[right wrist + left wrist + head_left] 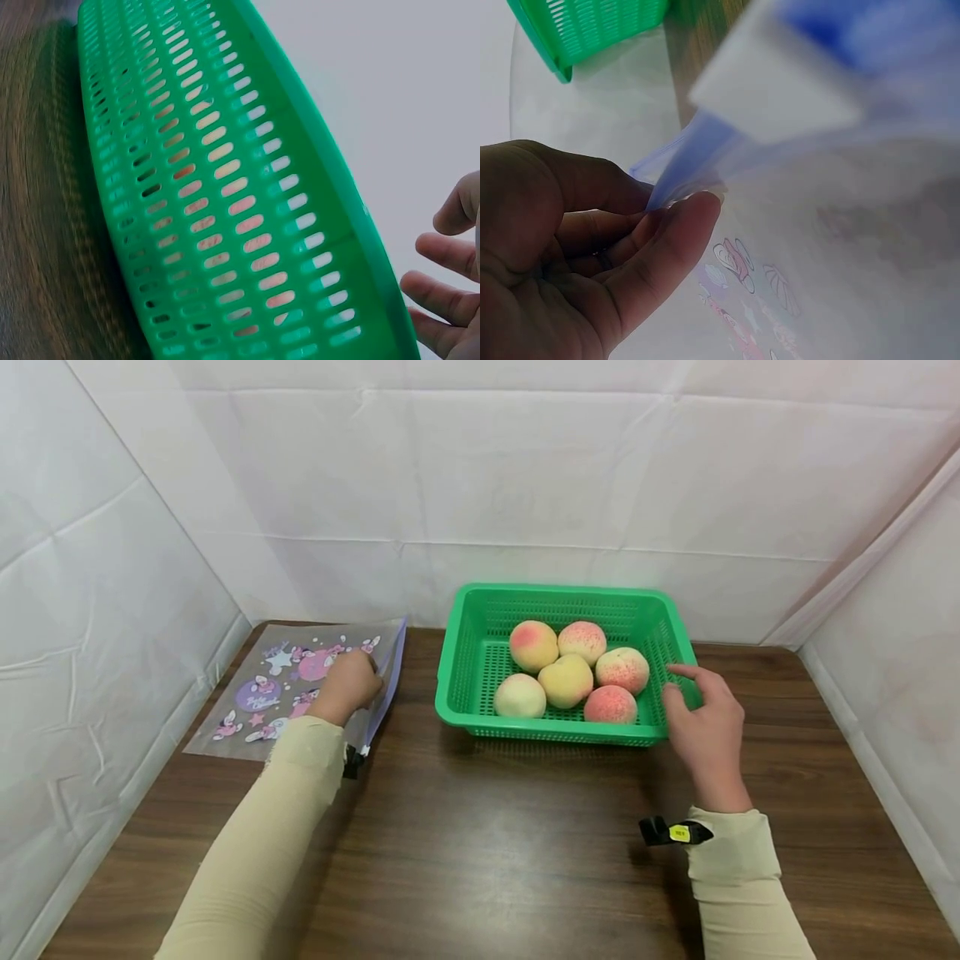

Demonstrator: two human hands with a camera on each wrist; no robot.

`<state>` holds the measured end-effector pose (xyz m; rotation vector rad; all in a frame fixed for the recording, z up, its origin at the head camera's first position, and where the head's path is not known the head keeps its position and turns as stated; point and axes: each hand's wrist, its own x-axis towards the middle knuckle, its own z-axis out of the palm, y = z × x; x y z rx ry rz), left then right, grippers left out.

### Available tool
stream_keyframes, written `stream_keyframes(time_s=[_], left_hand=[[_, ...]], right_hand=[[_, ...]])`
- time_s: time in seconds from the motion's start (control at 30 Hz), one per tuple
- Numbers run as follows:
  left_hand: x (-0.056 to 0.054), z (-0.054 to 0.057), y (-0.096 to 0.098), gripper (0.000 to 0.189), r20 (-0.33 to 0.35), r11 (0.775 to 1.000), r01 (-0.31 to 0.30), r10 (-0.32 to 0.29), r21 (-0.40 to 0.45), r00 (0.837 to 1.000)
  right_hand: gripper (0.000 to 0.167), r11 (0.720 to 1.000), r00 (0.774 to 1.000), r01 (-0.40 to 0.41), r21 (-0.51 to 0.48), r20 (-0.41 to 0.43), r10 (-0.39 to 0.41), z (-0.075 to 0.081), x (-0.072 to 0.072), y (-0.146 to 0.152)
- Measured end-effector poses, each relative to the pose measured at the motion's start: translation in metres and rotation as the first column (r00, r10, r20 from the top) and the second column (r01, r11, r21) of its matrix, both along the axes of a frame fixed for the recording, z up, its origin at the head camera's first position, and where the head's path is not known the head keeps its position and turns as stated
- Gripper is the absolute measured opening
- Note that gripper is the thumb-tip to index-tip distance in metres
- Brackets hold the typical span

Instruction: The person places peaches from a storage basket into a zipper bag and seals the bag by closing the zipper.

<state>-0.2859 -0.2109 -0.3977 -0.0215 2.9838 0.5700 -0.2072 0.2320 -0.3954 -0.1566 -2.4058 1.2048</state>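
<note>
A clear plastic zip bag [243, 697] with pink and purple cartoon prints lies flat at the left of the table. My left hand [349, 683] pinches its purple-edged opening between thumb and fingers; the left wrist view shows the lifted edge [686, 161] and a blurred white slider [772, 82]. A green perforated basket [453, 660] stands near the back wall, holding several peaches [566, 681], yellow to pinkish red. At the basket's right end is my right hand [708, 718], thumb and fingers apart, holding nothing. Whether its fingertips touch the rim, I cannot tell.
The dark wooden table [465, 835] extends in front of the basket. White sheeting [525, 468] hangs behind it and along both sides. A black strap [675, 832] with a yellow label is round the right wrist.
</note>
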Motion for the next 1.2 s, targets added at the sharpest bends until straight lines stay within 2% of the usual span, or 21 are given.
stream_keyframes(time_s=[0.37,0.67,1.2], left_hand=[[0.001,0.005,-0.002,0.016,0.012,1.0,0.01,-0.01,-0.011,1.0],[0.002,0.007,-0.002,0.019,0.016,1.0,-0.002,0.002,-0.018,1.0],[0.006,0.014,-0.001,0.019,-0.007,1.0,0.005,-0.005,-0.001,1.0]], right_hand=[[0.031,0.994,0.994,-0.099,0.037,-0.036,0.1,0.003,0.001,-0.019],[0.034,0.987,0.982,-0.163,-0.001,-0.096,0.162,0.0,-0.001,-0.036],[0.035,0.974,0.978,-0.208,-0.085,-0.035,0.206,0.005,0.0,-0.068]])
